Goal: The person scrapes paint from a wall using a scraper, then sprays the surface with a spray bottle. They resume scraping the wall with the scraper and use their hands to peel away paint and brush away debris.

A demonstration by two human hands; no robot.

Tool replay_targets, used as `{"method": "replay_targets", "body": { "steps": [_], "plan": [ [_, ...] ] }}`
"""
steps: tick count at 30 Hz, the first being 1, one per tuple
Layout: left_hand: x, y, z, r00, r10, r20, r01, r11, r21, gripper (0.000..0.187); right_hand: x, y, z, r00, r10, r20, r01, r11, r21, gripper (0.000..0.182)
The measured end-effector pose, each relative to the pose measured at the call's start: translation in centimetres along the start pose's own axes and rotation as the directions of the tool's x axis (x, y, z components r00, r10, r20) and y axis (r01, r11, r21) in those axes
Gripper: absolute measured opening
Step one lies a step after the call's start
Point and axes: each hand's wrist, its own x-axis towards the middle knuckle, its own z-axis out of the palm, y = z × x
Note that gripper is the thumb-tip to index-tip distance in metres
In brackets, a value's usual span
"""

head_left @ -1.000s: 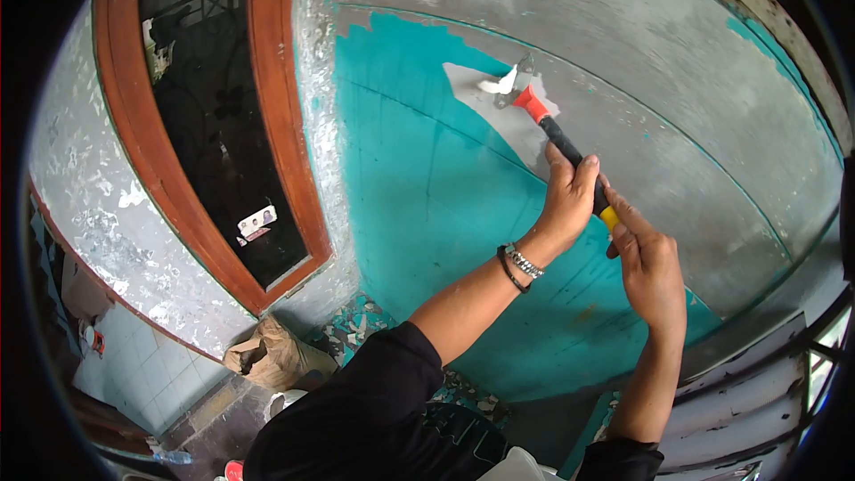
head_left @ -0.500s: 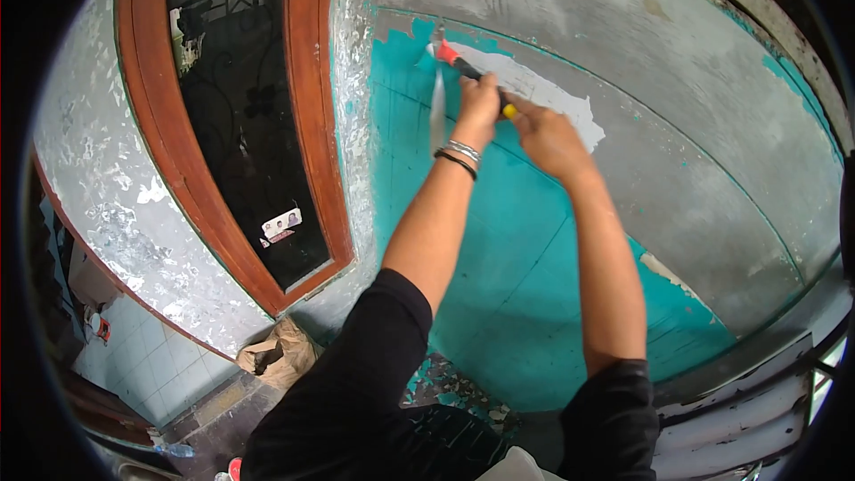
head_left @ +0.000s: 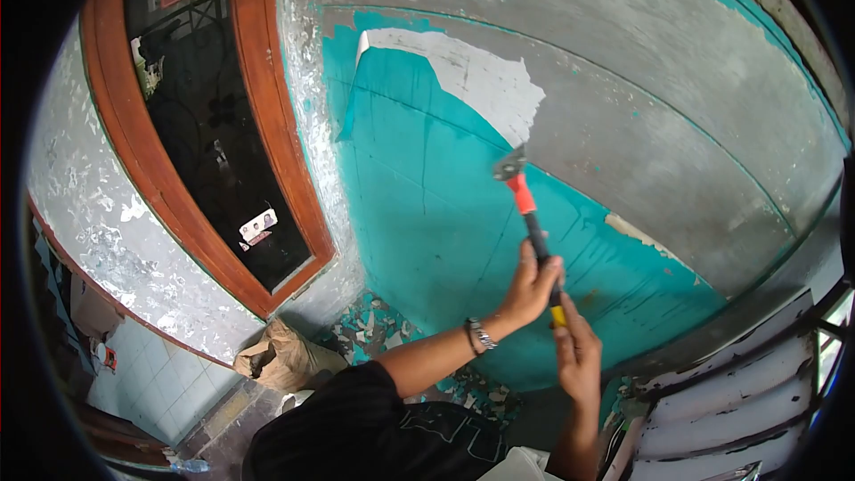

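Head view, quick: hands?

"Left hand [head_left: 534, 289] clenched round the black handle of the scraper [head_left: 524, 200], right hand [head_left: 579, 352] gripping by its yellow end."

"Scraper where?"

"Slanting up in front of the teal paint [head_left: 427, 169], head near the lower tip of the pale patch [head_left: 481, 76]. Touching? Can't tell, it's blurred."

"Around it?"

"Peeled strip [head_left: 354, 93] hanging at the patch's left; paper sack [head_left: 289, 358] below, beside paint flakes [head_left: 370, 330]."

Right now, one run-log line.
left hand: gripping scraper | right hand: at yellow end | scraper head: by pale patch, contact unclear | paint strip: peeled at patch's left end
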Motion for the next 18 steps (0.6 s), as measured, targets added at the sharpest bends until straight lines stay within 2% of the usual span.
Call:
{"method": "replay_targets", "body": {
  "steps": [3,6,8,10,18],
  "plan": [
    [-0.2,-0.5,3.6,0.995,-0.030,0.092,0.034,0.999,-0.034,0.038,-1.6,-0.3,-3.1,0.978,0.201,-0.059,-0.197,0.978,0.073,0.040],
    [0.6,-1.2,4.8,0.991,0.006,0.132,-0.016,0.997,0.073,0.034,-1.3,0.8,-4.6,0.976,0.204,-0.080,-0.195,0.975,0.106,0.038],
    [1.1,-1.3,5.2,0.999,0.010,0.041,-0.011,0.999,0.038,0.030,-0.6,1.0,-4.8,0.975,0.208,-0.077,-0.201,0.976,0.087,0.038],
    [1.8,-1.8,4.9,1.000,0.011,0.007,-0.011,1.000,0.010,0.029,0.3,1.1,-4.5,0.992,0.114,-0.062,-0.113,0.993,0.019,0.035],
    [4.7,0.7,1.8,0.996,-0.040,-0.080,0.036,0.998,-0.052,0.029,5.0,-3.5,-2.6,0.999,0.044,-0.009,-0.045,0.973,-0.225,0.036]
  ]
}}
